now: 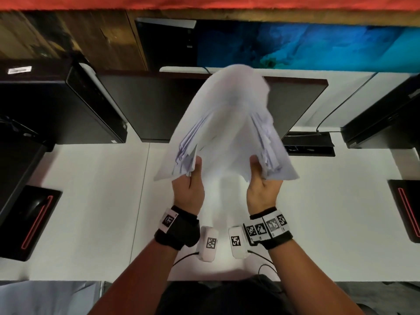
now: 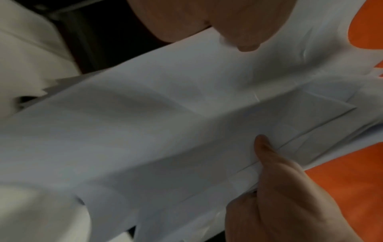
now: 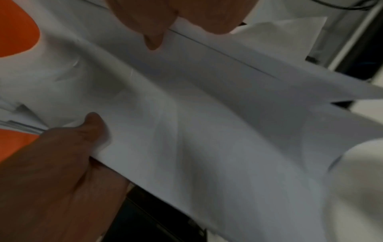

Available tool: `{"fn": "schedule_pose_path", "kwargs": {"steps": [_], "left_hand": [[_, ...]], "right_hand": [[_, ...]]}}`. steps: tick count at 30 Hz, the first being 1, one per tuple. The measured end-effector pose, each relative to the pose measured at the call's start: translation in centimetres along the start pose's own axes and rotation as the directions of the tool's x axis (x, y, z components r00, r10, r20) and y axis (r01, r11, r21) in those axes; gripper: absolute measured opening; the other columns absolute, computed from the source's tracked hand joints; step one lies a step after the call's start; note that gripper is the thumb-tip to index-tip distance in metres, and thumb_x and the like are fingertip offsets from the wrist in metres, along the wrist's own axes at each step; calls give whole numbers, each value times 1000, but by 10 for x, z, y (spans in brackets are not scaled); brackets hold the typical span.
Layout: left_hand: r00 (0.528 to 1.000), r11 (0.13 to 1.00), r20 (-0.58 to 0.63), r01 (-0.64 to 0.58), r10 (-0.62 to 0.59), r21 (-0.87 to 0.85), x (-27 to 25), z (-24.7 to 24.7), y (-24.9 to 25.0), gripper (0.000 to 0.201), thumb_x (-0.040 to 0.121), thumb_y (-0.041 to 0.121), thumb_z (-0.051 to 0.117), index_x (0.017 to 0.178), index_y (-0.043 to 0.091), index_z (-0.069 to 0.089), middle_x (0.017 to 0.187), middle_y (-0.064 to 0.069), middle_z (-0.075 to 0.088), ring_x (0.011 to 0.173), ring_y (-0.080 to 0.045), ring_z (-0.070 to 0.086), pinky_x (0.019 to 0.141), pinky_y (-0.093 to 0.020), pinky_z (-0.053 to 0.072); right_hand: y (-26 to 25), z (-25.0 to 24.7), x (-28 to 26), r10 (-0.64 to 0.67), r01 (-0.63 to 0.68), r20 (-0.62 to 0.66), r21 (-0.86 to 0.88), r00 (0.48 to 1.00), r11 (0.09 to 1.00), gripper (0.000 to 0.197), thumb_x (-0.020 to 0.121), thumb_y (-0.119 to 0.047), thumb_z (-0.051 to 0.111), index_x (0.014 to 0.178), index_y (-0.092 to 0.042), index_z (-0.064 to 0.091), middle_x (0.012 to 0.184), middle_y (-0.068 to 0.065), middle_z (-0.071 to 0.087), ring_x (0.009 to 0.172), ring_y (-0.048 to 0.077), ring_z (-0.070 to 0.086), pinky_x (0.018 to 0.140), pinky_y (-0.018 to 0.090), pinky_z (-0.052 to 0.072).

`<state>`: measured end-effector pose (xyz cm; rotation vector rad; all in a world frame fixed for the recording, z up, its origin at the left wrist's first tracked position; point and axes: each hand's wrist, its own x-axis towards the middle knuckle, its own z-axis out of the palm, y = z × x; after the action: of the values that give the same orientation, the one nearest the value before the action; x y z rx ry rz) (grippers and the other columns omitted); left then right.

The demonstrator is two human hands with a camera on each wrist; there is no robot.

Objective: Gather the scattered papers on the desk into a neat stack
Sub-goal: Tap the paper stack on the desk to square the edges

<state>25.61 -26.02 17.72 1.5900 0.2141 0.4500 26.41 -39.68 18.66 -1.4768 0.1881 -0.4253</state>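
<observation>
A thick bundle of white papers (image 1: pixel 227 123) is held upright above the white desk (image 1: pixel 95 201), its top bowed away from me and blurred. My left hand (image 1: pixel 189 178) grips the bundle's left edge, thumb on the near face. My right hand (image 1: pixel 261 178) grips the right edge the same way. Sheet edges on both sides are uneven and fanned. In the left wrist view the papers (image 2: pixel 165 131) fill the picture with my left hand (image 2: pixel 275 172) pinching them. The right wrist view shows the papers (image 3: pixel 207 131) pinched by my right hand (image 3: pixel 89 137).
A dark monitor (image 1: pixel 147 105) stands behind the papers, with a black computer case (image 1: pixel 56 105) at left and another (image 1: pixel 386 119) at right. A mouse on a black pad (image 1: pixel 34 221) lies at far left; another pad (image 1: pixel 406 210) at far right.
</observation>
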Motion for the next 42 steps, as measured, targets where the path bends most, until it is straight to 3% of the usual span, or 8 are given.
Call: {"fn": "schedule_pose_path", "kwargs": {"steps": [2, 5, 8, 11, 17, 24, 32, 42], "left_hand": [[997, 995, -6, -79, 80, 63, -1, -4, 12, 42, 95, 38, 44, 74, 9, 66, 63, 3, 57, 58, 8, 57, 58, -7, 45], [963, 932, 130, 187, -237, 311, -5, -10, 16, 85, 90, 55, 25, 112, -17, 64, 58, 7, 37, 56, -6, 38, 59, -18, 40], [956, 940, 147, 209, -255, 270, -10, -14, -7, 94, 78, 64, 26, 119, -11, 64, 81, -1, 66, 90, -27, 65, 72, -13, 41], [990, 986, 67, 114, -123, 125, -14, -9, -17, 22, 96, 19, 59, 118, 18, 60, 107, 24, 65, 104, 17, 61, 87, 0, 40], [904, 905, 47, 424, -425, 21, -13, -6, -55, 33, 81, 17, 83, 109, 25, 66, 100, 18, 75, 108, -9, 69, 97, -21, 50], [883, 885, 88, 465, -460, -35, 8, -16, -65, 57, 70, 9, 90, 122, 6, 66, 110, -2, 76, 104, -18, 72, 98, -40, 56], [905, 949, 318, 312, -282, -47, 32, -31, -32, 51, 78, -10, 77, 110, 30, 75, 110, 2, 76, 107, -22, 70, 98, -45, 55], [927, 959, 306, 259, -214, -114, 44, -19, -14, 75, 74, -11, 79, 141, 5, 50, 128, -9, 67, 118, -19, 65, 101, -39, 54]], "right_hand": [[-11, -2, -2, -23, 27, -45, 82, 999, 996, 67, 89, 26, 43, 96, -32, 75, 74, 15, 59, 79, -4, 67, 58, 24, 47], [-3, -1, -5, 95, -81, -50, 237, 994, 968, 42, 94, 16, 46, 102, -23, 60, 85, -27, 73, 96, -11, 65, 82, 6, 48], [19, -6, -8, 114, -111, -22, 116, 993, 987, 47, 93, 10, 55, 105, -35, 65, 97, -37, 68, 99, -18, 60, 92, 6, 45], [56, -22, -18, 199, -199, 1, -47, 980, 979, 12, 94, -15, 65, 105, -18, 68, 89, -14, 71, 85, -9, 64, 83, 26, 52], [69, -32, -18, 272, -271, 70, -26, 960, 962, 50, 88, -5, 71, 107, -51, 68, 111, -25, 70, 114, 2, 63, 101, 28, 49], [77, -54, 8, 370, -363, 66, -100, 927, 926, 41, 73, -8, 85, 104, -27, 66, 100, -13, 74, 97, 2, 70, 89, 25, 57], [64, -71, 46, 310, -297, 250, -88, 917, 951, 89, 70, -7, 88, 144, -21, 42, 133, 11, 61, 123, 30, 60, 100, 52, 50], [55, -67, 63, 245, -246, 298, -37, 922, 969, 94, 67, -1, 88, 144, -20, 37, 139, 14, 54, 128, 32, 55, 103, 56, 46]]}}
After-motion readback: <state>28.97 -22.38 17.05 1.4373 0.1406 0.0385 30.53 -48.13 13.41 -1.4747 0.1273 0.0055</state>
